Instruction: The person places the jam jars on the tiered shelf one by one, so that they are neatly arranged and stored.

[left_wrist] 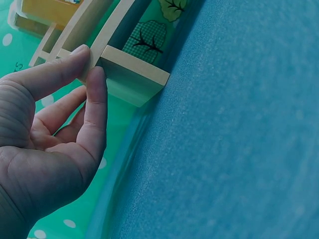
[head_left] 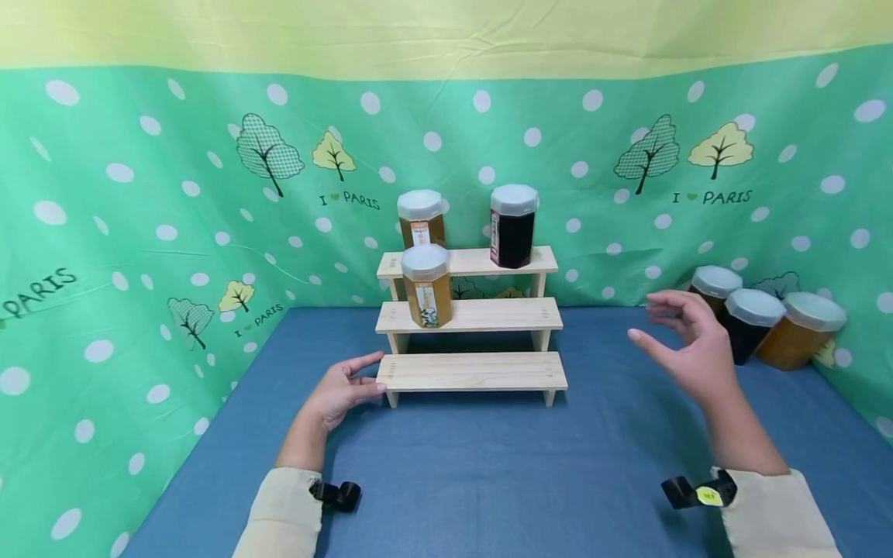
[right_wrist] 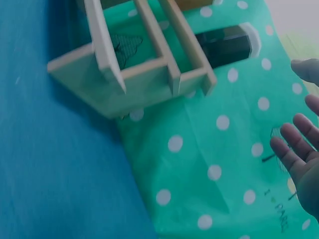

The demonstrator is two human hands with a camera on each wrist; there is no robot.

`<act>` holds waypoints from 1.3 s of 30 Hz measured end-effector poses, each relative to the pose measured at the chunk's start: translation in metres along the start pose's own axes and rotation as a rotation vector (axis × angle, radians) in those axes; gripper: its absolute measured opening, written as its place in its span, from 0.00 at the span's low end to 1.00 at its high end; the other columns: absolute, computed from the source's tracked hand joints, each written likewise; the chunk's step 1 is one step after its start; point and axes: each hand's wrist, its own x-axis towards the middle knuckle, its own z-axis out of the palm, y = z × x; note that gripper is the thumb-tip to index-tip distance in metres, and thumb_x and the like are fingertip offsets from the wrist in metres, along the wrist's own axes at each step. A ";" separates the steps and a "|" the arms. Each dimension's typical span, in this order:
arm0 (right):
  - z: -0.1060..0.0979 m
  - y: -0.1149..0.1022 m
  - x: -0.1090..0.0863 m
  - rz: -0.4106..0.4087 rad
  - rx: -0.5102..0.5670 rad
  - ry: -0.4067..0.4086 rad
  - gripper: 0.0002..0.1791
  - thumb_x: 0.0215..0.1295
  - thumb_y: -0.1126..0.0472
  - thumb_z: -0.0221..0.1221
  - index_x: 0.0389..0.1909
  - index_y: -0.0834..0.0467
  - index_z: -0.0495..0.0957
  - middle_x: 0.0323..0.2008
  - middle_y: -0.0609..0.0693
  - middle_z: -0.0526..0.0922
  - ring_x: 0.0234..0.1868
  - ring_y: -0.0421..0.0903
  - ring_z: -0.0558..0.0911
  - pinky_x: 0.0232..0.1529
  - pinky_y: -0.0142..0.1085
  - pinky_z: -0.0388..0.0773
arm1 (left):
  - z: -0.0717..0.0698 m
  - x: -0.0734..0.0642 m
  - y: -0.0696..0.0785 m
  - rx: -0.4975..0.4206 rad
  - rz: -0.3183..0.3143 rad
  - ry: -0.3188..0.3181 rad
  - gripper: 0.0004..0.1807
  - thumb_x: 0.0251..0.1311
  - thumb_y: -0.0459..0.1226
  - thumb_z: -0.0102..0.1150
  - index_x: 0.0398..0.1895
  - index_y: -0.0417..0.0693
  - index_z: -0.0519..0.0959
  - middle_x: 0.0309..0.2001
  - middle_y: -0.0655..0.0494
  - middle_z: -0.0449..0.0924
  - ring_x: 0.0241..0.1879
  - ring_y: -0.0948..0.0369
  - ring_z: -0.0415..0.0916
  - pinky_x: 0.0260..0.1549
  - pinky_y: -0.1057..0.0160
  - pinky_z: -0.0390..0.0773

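A three-step wooden display stand (head_left: 488,372) stands on the blue cloth. My left hand (head_left: 342,394) pinches the left end of its lowest step between thumb and fingers, which the left wrist view shows close up. Two jars with whitish lids sit on the top step: an amber jar (head_left: 422,209) at left and a dark jar (head_left: 513,229) at right. On the middle step, toward the left, is another amber jar (head_left: 427,287). My right hand (head_left: 691,345) hovers with fingers spread and holds nothing, just left of a group of jars; in the right wrist view its fingers show partly.
At the far right stand a dark jar (head_left: 749,322), an amber jar (head_left: 798,333) and a third jar (head_left: 715,285) behind them, partly hidden by my right hand. A green dotted curtain (head_left: 432,139) hangs behind and on both sides of the blue cloth (head_left: 488,480).
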 end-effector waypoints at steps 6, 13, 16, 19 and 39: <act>-0.016 0.012 -0.009 0.113 -0.063 0.029 0.33 0.47 0.82 0.67 0.59 0.70 0.71 0.56 0.40 0.68 0.54 0.34 0.72 0.54 0.19 0.68 | 0.000 0.001 -0.001 0.000 0.002 0.002 0.39 0.54 0.25 0.68 0.71 0.40 0.65 0.52 0.36 0.78 0.37 0.58 0.82 0.42 0.55 0.82; -0.033 0.021 -0.019 0.276 -0.190 0.084 0.36 0.54 0.71 0.69 0.66 0.63 0.68 0.61 0.44 0.66 0.56 0.29 0.68 0.59 0.20 0.64 | 0.000 0.001 -0.003 -0.006 0.002 0.005 0.39 0.54 0.25 0.68 0.70 0.41 0.66 0.54 0.35 0.76 0.37 0.58 0.82 0.41 0.56 0.83; -0.038 0.025 -0.021 0.359 -0.218 0.118 0.37 0.56 0.65 0.69 0.67 0.58 0.67 0.64 0.50 0.65 0.58 0.32 0.67 0.63 0.24 0.61 | 0.000 0.001 -0.003 -0.009 0.004 0.002 0.39 0.54 0.25 0.67 0.70 0.40 0.65 0.55 0.34 0.75 0.37 0.58 0.82 0.41 0.56 0.83; -0.042 0.029 -0.021 0.436 -0.232 0.171 0.37 0.57 0.62 0.69 0.68 0.54 0.67 0.64 0.50 0.64 0.60 0.35 0.67 0.65 0.28 0.61 | 0.000 0.001 -0.002 -0.009 0.006 -0.001 0.39 0.54 0.25 0.68 0.71 0.40 0.65 0.55 0.34 0.75 0.37 0.58 0.82 0.41 0.56 0.83; -0.070 0.072 -0.025 0.660 -0.292 0.379 0.38 0.59 0.55 0.68 0.71 0.42 0.65 0.69 0.46 0.64 0.63 0.38 0.69 0.59 0.27 0.67 | 0.000 0.001 -0.003 -0.001 0.009 0.003 0.38 0.54 0.25 0.68 0.70 0.41 0.66 0.54 0.35 0.76 0.37 0.58 0.82 0.40 0.57 0.83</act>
